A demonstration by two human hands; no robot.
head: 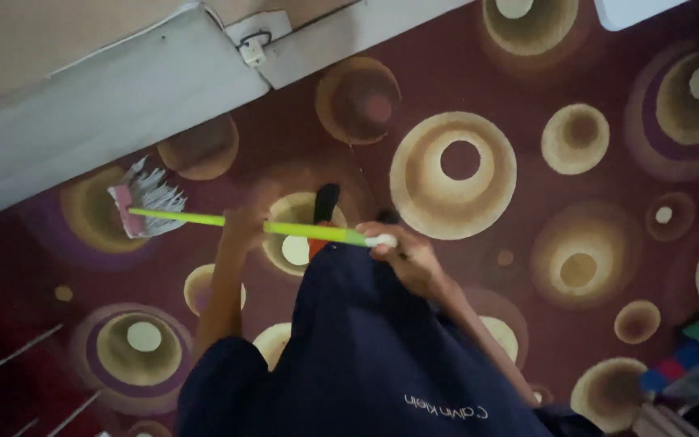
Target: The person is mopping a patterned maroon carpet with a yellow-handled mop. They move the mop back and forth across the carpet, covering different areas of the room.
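Both hands are closed around a green broom handle (285,229) that lies across the middle of the frame. The left hand (244,225) grips its middle part; the right hand (406,255) grips the white end. The broom head (146,206) rests on the patterned carpet (576,194) at left, near the white baseboard (82,121).

Dim indoor light, warm cast. Carpet (608,202) darkest at bottom-left corner; wall panel (82,121) at top-left edge brightest. Soft overall, motion blur on left hand (244,222) & broom head (146,209). No glare.
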